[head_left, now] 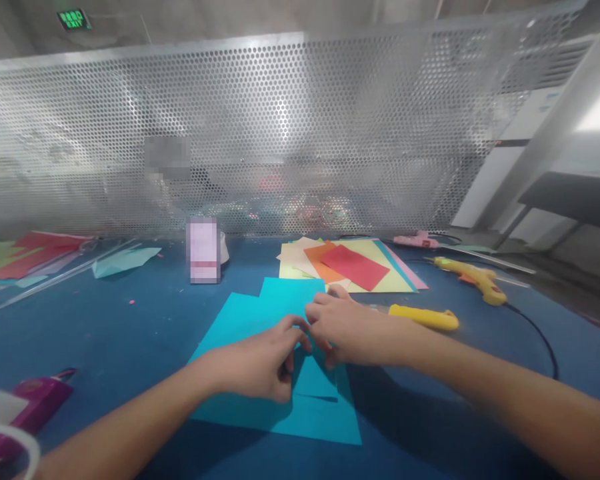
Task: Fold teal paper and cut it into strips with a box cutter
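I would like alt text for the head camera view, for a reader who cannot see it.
Two bare hands, left and right, press on bright blue paper on a dark blue table. Beyond lie coloured sheets; to the right are a yellow-handled tool and a yellow glue gun.

Head-worn camera looks forward and down over the table (165,333).

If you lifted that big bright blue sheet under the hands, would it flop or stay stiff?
The blue sheet would probably sag, since it looks paper-thin. It likely slides easily too, lying flat on the smooth-looking table.
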`<state>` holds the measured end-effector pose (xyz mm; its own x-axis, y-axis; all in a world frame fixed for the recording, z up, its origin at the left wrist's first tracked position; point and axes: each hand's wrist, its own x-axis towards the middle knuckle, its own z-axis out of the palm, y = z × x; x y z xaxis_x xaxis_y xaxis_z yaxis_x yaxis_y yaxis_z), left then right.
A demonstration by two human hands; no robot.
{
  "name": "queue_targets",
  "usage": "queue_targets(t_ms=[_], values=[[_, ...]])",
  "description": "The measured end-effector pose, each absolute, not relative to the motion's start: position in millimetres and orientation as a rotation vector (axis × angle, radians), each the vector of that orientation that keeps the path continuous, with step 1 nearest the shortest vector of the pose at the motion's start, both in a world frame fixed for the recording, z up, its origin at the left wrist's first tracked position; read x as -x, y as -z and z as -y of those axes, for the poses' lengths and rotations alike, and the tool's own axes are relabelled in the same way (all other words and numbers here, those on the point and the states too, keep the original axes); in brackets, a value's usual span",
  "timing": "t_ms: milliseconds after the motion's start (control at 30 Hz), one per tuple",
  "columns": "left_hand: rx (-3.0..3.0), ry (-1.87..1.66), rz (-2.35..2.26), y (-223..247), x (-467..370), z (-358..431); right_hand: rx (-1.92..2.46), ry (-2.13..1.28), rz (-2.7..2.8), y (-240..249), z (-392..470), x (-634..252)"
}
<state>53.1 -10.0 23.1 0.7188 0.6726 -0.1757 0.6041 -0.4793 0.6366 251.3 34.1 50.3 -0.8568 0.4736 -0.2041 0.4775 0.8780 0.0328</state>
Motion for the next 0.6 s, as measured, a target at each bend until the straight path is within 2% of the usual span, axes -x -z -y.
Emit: queue_targets(t_ms=[267, 500, 600], values=[[-2.244, -0.117, -0.962, -26.7, -51.9, 12.4, -0.728, 0.09, -2.805, -58.5, -6.3, -255.0], [-2.398, -0.104, -0.987, -31.4, -51.4, 18.0, -0.906, 0.343, -2.819, -51.0, 2.8, -266.0], [-2.533, -0.101, -1.013, -34.6, -48.8, 16.3, -0.833, 0.469, -2.81, -49.5, 6.7, -269.8]])
